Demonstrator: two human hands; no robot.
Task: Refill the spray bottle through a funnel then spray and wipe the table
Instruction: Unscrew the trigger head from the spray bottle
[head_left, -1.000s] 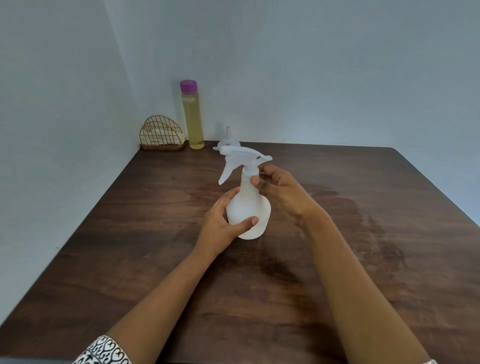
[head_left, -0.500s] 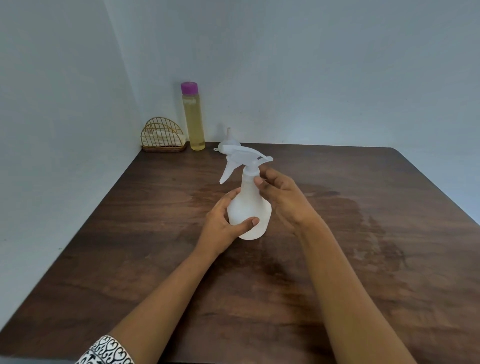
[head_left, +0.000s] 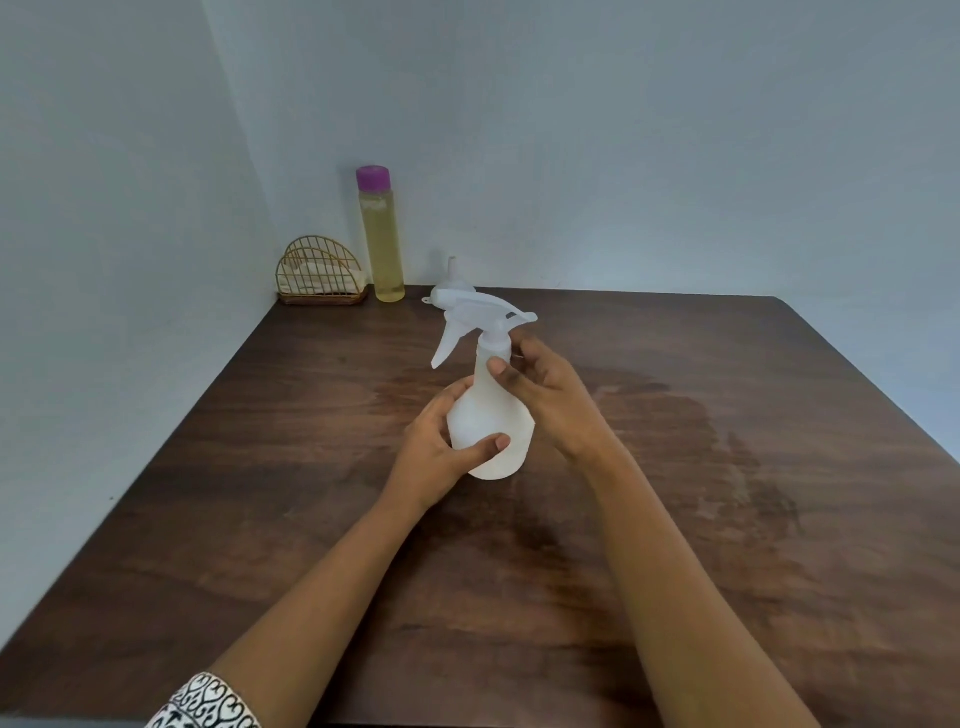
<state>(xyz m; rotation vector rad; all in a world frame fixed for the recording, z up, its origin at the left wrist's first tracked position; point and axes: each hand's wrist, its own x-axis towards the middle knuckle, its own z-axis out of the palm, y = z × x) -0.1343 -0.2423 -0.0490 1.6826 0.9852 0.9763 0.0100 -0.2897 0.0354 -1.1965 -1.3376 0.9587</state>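
A translucent white spray bottle (head_left: 493, 415) stands upright on the dark wooden table (head_left: 701, 545), its white trigger head (head_left: 483, 312) screwed on and pointing left. My left hand (head_left: 436, 452) grips the bottle's round body from the left, thumb across the front. My right hand (head_left: 550, 395) holds the narrow neck just below the collar, thumb in front and fingers behind. A small white funnel (head_left: 454, 280) sits upside down right behind the trigger head, partly hidden by it. A tall bottle of yellow liquid (head_left: 383, 249) with a purple cap stands at the back.
A gold wire holder (head_left: 319, 280) with folded cloth or napkins sits in the back left corner against the wall. Walls close off the table's left and far sides. A faint wet-looking patch (head_left: 675, 415) marks the wood to the right of the bottle.
My right hand has slipped down from the collar to the neck and its fingers have loosened. The bottle and my left hand have stayed in place.
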